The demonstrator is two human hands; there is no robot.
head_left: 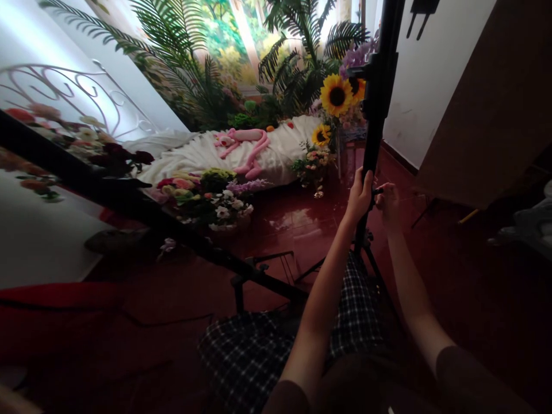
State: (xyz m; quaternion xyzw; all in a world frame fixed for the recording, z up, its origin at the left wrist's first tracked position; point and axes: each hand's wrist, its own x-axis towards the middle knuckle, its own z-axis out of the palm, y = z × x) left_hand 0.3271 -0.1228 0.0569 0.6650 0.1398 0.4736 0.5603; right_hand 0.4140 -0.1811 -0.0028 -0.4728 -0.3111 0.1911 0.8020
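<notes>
**While the left grip circles a black stand, the right grip pinches its knob**

Though bright light fills the far end of the room, the person in front of me sits in shadow. The stand rises right of the middle, its legs splayed on the red floor. The left grip is wrapped around the pole, fingers curled over it. Just to its right, the right grip has its fingertips together at the small dark knob on the stand's side; how hard they press, I can't tell.

Checked cloth shows below the forearms. Over on the left, a second black pole slants through the scene, well apart from both hands.

Farther off lies what looks like a low bed draped in white, with a pink plush toy sprawled on top. Mixed flowers crowd its near edge, sunflowers stand by its right end, and palm fronds arch up on the far side.
</notes>
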